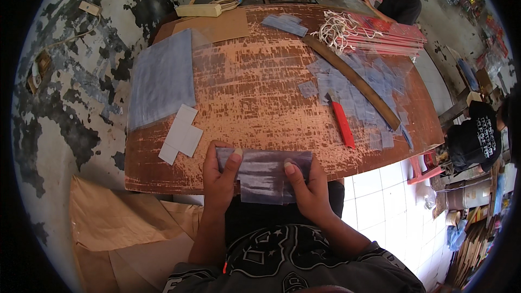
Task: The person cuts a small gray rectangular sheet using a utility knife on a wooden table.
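Note:
Between my two hands, at the near edge of the table, is a stack of clear bluish-grey plastic pieces (261, 173), wider at the top with a narrower flap hanging below. My left hand (218, 180) grips its left end, thumb on top. On the right end my right hand (310, 189) pinches it the same way; the fingers underneath are hidden. A white T-shaped card (182, 134) lies on the table beyond my left hand. Farther right rests a red cutter knife (342, 123), beside scattered cut plastic pieces (347, 89).
A large clear plastic sheet stack (163, 76) and brown cardboard (225, 27) lie at the left. A long wooden strip (358, 82) crosses the cut pieces. Red bundles with white cords (391, 38) sit at the far right. One person (400, 0) is behind them; another (475, 135) sits right.

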A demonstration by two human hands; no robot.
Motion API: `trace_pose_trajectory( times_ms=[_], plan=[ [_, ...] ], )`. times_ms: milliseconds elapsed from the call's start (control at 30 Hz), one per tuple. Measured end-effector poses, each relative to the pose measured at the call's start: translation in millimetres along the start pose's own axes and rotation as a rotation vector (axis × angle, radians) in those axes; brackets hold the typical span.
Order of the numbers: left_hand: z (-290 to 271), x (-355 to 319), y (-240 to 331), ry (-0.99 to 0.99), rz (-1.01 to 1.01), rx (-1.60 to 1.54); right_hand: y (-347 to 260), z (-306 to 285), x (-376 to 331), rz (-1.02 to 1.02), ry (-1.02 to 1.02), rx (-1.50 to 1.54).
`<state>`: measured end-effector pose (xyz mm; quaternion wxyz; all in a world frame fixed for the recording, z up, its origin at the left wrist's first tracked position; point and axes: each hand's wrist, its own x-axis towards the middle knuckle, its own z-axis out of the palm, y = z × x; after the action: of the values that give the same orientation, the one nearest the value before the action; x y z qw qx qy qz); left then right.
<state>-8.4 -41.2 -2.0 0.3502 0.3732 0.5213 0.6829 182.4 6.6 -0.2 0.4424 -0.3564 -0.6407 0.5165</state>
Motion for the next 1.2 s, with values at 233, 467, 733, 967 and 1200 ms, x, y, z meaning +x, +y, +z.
trace_pose_trajectory(
  times_ms=[233,467,733,967,1200],
  plan=[
    [-3.8,-2.1,-5.8,0.000,-0.021,-0.059,-0.4,1.0,-1.2,0.034,-0.024,0.063],
    [-0.6,-5.9,-7.8,0.027,0.006,-0.062,0.0,0.9,-3.3,0.007,0.002,0.012],
    [5.0,-8.6,-9.7,0.057,-0.023,-0.019,8.3,-7.1,-0.9,0.063,-0.021,0.035],
    [9.9,-10.2,-1.9,0.041,-0.046,0.025,17.3,-10.4,-1.4,0.054,-0.047,0.081],
    [10.1,-8.3,-4.3,0.079,-0.027,-0.035,7.0,-5.1,0.9,0.033,-0.030,0.094]
  ],
)
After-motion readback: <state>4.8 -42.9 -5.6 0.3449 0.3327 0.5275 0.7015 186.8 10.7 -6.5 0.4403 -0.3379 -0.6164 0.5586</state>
